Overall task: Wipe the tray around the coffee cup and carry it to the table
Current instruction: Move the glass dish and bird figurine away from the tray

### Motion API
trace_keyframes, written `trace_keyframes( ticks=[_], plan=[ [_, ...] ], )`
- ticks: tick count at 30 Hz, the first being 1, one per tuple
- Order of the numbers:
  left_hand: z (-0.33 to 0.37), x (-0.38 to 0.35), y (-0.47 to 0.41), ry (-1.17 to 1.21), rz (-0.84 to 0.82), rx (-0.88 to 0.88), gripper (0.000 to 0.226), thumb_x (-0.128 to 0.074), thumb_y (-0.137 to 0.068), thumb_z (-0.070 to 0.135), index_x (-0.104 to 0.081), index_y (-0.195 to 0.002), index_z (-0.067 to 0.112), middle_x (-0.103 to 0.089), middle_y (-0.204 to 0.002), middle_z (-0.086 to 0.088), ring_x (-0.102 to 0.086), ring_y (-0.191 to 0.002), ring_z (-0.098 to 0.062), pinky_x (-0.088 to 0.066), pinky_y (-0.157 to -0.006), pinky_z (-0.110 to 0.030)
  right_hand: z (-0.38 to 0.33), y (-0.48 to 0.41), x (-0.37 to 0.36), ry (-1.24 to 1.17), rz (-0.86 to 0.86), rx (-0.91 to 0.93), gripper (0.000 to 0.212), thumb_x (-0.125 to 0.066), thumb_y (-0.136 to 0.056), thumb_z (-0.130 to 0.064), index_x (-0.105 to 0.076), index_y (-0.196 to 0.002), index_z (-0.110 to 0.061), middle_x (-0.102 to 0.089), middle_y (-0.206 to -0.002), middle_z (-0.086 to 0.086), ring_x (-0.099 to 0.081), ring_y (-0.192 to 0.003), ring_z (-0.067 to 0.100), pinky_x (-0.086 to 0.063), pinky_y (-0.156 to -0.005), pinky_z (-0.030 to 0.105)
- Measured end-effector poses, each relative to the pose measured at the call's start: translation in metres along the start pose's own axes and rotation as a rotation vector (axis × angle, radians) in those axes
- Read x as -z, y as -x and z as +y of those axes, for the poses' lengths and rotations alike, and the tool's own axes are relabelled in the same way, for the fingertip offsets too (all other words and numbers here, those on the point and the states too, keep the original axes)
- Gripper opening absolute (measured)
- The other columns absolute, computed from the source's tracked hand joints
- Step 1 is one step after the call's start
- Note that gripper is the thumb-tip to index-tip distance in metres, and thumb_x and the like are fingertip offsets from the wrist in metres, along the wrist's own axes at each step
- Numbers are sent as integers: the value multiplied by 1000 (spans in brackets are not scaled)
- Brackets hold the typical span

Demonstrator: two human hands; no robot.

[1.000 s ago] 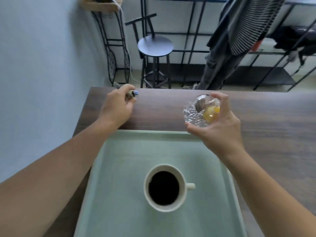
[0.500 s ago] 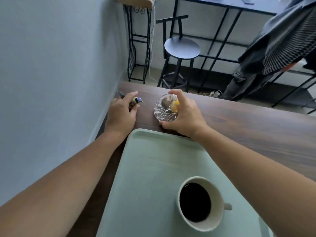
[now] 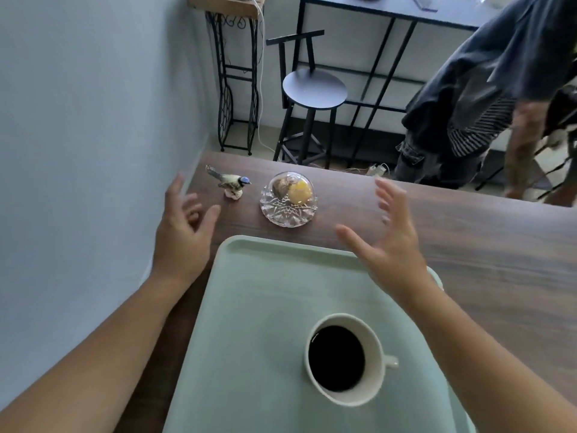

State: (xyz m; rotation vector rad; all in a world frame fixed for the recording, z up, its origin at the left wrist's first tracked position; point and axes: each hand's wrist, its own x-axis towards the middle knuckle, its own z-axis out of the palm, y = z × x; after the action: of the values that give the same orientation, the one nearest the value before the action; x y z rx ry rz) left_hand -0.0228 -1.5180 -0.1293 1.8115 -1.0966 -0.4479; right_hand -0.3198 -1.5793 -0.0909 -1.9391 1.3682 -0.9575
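A pale green tray lies on the dark wooden counter in front of me. A white cup full of black coffee stands on the tray's near right part, handle pointing right. My left hand hovers open just left of the tray's far left corner, holding nothing. Above the tray's far right corner, my right hand is open with fingers spread. No cloth is in view.
A small bird figurine and a cut-glass domed dish stand on the counter beyond the tray. A wall runs along the left. Past the counter are a black stool, a wire stand and a person in dark clothes.
My left hand has let go of the bird figurine and my right hand has let go of the glass dish. Both now stand on the counter, and both hands have drawn back, open.
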Motion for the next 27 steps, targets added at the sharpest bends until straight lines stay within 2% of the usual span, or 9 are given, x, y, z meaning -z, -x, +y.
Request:
trace_keyframes(
  ticks=[3, 7, 9, 11, 13, 17, 20, 24, 27],
  plan=[
    [4, 26, 61, -52, -83, 47, 46, -58, -92, 27, -47, -137, 32, -58, -124, 8, -57, -101, 2, -41, -87, -9, 35, 80, 51, 81, 104, -142, 62, -72, -78, -54, -50, -132, -33, -55, -130, -8, -52, -125, 18, -43, -105, 47],
    [11, 46, 132, -195, -144, 40, 40, -61, -88, 22, -58, -124, 39, -58, -100, 13, -56, -82, -3, -46, -73, -24, 58, 167, 82, 147, 177, -367, 44, -73, -74, -54, -50, -111, -54, -59, -115, -2, -53, -113, 22, -40, -94, 27],
    [12, 47, 151, -260, -139, 46, 40, -58, -90, 21, -57, -127, 38, -58, -92, 12, -55, -74, -6, -46, -69, -29, 59, 190, 79, 183, 163, -361, 44, -73, -79, -45, -53, -118, -48, -61, -112, 0, -51, -108, 19, -40, -95, 32],
    [12, 44, 165, -332, -145, 30, 48, -56, -91, 18, -51, -136, 34, -58, -91, 7, -57, -76, -17, -49, -72, -40, 58, 201, 72, 200, 153, -366, 55, -75, -81, -35, -55, -133, -28, -60, -114, -4, -51, -107, 15, -42, -100, 43],
    [12, 41, 173, -380, -159, 1, 52, -54, -91, 13, -48, -141, 27, -50, -77, 3, -53, -69, -26, -50, -67, -45, 58, 202, 68, 214, 159, -400, 62, -78, -81, -21, -53, -138, -17, -57, -116, -6, -48, -108, 9, -42, -103, 52],
    [14, 46, 173, -413, -170, -1, 52, -54, -91, 8, -49, -140, 22, -39, -68, 4, -47, -58, -21, -48, -55, -41, 51, 209, 69, 221, 140, -388, 66, -79, -79, -18, -52, -139, -13, -55, -117, -8, -48, -109, 10, -43, -103, 51],
    [14, 51, 182, -413, -169, 1, 51, -54, -91, 8, -50, -140, 21, -40, -67, 2, -47, -57, -18, -48, -54, -40, 45, 213, 70, 208, 130, -381, 66, -79, -79, -17, -52, -139, -13, -55, -122, -10, -43, -109, 3, -41, -106, 48],
    [16, 53, 188, -395, -158, 12, 50, -55, -91, 7, -51, -139, 19, -42, -67, 0, -48, -57, -18, -50, -54, -42, 46, 213, 69, 220, 125, -379, 66, -79, -80, -18, -53, -139, -12, -60, -129, 0, -47, -115, 12, -40, -106, 50],
    [11, 52, 187, -421, -159, -5, 50, -54, -91, 7, -50, -140, 18, -42, -68, 0, -49, -57, -21, -50, -55, -43, 46, 213, 69, 231, 118, -383, 65, -79, -80, -20, -51, -140, -13, -60, -120, -2, -46, -111, 11, -40, -105, 49]
  ],
)
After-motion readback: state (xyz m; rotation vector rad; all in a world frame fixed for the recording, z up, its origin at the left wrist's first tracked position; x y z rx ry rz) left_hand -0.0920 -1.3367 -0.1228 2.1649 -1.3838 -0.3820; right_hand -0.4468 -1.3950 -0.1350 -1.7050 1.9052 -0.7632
